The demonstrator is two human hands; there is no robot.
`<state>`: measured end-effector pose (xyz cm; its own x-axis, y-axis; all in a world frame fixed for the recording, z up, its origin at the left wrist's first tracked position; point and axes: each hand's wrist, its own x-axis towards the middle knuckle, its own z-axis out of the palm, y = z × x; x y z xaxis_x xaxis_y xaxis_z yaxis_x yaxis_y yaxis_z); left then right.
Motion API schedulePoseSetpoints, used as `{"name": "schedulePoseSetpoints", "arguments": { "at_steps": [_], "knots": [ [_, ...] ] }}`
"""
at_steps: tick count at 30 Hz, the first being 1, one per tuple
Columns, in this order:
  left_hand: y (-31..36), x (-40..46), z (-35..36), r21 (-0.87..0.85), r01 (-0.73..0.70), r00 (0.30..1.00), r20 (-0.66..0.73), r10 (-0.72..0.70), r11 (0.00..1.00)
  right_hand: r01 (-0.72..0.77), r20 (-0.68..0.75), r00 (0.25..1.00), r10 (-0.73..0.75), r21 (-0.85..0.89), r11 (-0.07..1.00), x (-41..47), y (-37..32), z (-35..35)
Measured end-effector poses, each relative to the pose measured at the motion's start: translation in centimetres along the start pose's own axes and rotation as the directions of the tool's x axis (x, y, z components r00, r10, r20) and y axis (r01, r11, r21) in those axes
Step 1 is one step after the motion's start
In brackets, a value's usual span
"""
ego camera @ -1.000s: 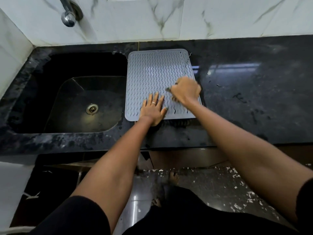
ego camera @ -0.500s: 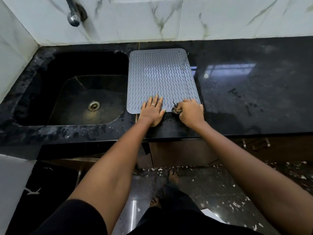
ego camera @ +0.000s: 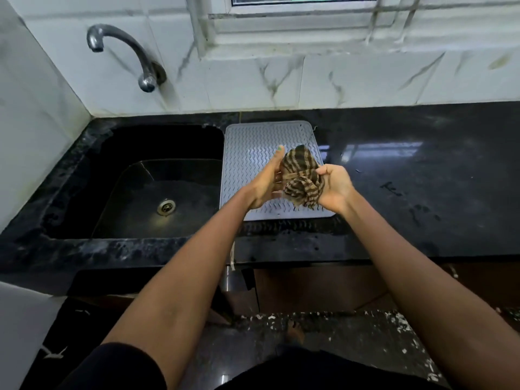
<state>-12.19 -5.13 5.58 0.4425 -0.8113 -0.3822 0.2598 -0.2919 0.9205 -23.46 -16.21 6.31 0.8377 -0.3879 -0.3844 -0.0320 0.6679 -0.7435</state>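
Observation:
A crumpled brown-and-tan striped cloth [ego camera: 301, 177] is held in the air above a grey ribbed drying mat [ego camera: 253, 153] on the black counter. My right hand [ego camera: 334, 190] grips the cloth's right side with curled fingers. My left hand [ego camera: 266, 182] holds its left side, fingers reaching up along the cloth. Both hands are raised off the mat.
A black sink [ego camera: 157, 187] with a metal drain [ego camera: 166, 206] lies left of the mat, under a curved steel tap [ego camera: 126, 52]. The glossy black counter [ego camera: 422, 178] stretches right. White marble-look tiles and a window sill stand behind.
Both hands have lifted off the mat. My left hand, earlier flat on the mat, now holds the striped cloth together with my right, which had been rubbing the mat's near edge. The camera tilted up.

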Motion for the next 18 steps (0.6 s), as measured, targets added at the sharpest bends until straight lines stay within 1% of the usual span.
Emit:
{"name": "schedulePoseSetpoints", "arguments": {
  "at_steps": [5,7,9,11,12,14,16,18],
  "knots": [
    [1.3,0.9,-0.3,0.023,-0.033,0.983,-0.181,0.037,0.999,0.006,0.024,1.000,-0.005,-0.022,1.000,0.8,-0.6,0.0],
    [1.4,1.1,-0.5,0.058,-0.097,0.970,-0.218,0.108,0.994,0.029,0.035,0.999,-0.026,-0.073,0.997,1.0,-0.9,0.2],
    [1.7,1.4,-0.5,0.098,-0.193,0.944,-0.254,0.212,0.976,0.096,0.027,0.995,-0.094,-0.128,0.987,1.4,-0.8,0.9],
    [2.2,1.6,-0.3,0.118,-0.281,0.915,-0.266,0.303,0.952,0.212,-0.044,0.973,-0.229,-0.243,0.947,2.0,-0.7,1.6],
    [2.5,1.7,-0.3,0.139,-0.313,0.899,-0.275,0.340,0.940,0.253,-0.079,0.952,-0.296,-0.342,0.905,2.2,-0.8,1.8],
    [2.8,1.9,-0.5,0.212,-0.339,0.868,-0.306,0.391,0.917,0.287,-0.090,0.922,-0.376,-0.493,0.822,2.3,-1.1,2.0],
    [3.2,2.0,-0.7,0.283,-0.331,0.855,-0.313,0.413,0.900,0.292,-0.087,0.916,-0.392,-0.528,0.798,2.5,-1.5,1.7],
    [3.8,2.0,-1.0,0.295,-0.328,0.881,-0.249,0.403,0.898,0.269,-0.113,0.923,-0.369,-0.497,0.825,2.6,-1.6,1.4]
  ]
}}
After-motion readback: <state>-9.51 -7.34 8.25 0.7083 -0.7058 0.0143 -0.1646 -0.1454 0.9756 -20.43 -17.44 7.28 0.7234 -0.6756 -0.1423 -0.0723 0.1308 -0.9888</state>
